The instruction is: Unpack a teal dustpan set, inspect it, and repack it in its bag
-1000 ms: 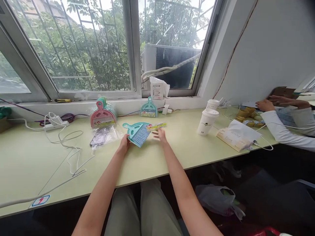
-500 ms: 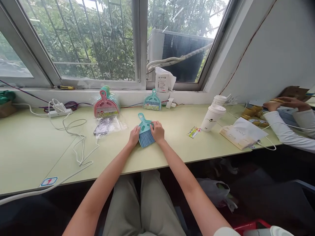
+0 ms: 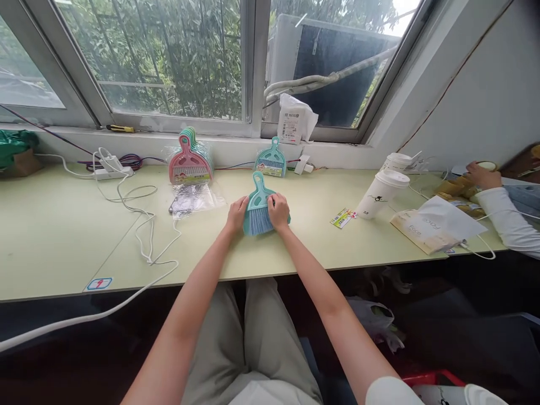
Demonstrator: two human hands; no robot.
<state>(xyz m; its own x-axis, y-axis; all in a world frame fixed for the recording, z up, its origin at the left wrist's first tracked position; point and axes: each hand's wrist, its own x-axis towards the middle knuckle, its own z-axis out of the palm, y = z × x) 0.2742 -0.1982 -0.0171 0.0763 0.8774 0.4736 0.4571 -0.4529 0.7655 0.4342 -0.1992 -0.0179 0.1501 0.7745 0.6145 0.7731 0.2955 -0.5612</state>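
- The teal brush and dustpan set lies flat on the desk, straight ahead of the person, its handle pointing away toward the window and its blue bristles toward the desk's near edge.
- The left hand grips the set's left side, fingers curled against the edge.
- The right hand closes over the right side, fingers bent on top of the pan and thumb near the bristles; both hands hold the set between them.
- A white cable snakes over the desk to the left, well apart from the hands.
- A small printed label lies to the right of the set; its writing is too small to read.
- A white paper cup with a lid stands beyond the label, bearing a dark logo that cannot be made out.
- A clear plastic bag lies just left of the set.
- A stack of dustpans, pink in front, leans against the sill, and one teal dustpan stands right of it.
- Another person's hand rests at the far right.
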